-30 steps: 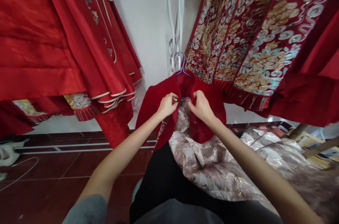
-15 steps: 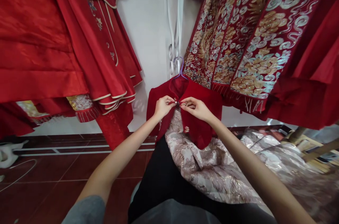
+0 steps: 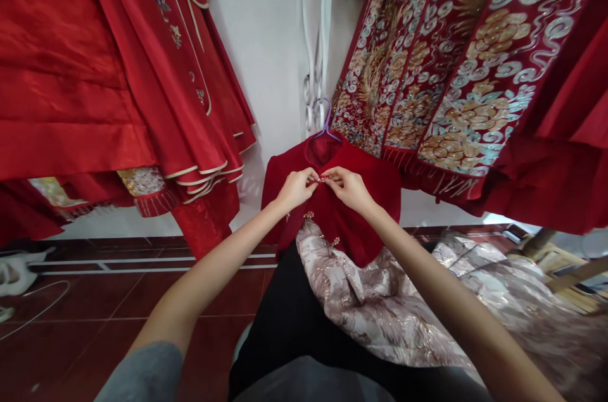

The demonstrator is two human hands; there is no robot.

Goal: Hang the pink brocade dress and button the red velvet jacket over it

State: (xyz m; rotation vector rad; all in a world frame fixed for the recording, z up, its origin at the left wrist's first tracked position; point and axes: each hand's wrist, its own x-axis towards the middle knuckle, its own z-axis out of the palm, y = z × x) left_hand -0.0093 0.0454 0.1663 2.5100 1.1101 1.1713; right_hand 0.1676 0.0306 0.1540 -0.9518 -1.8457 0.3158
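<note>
The left hand (image 3: 298, 190) pinched one front edge of the red jacket (image 3: 375, 199) near the neck, its fingers almost closed. The right hand (image 3: 350, 190) was just beside it, its fingers pinching the other edge, almost closed too. The step looked like doing up the top button (image 3: 322, 180). The next move seemed to need both edges kept close and lined up. The jacket hung from a purple hanger (image 3: 327, 125), under its hook. It looked soft and dark red, with shiny lower buttons (image 3: 308, 215) undone.
</note>
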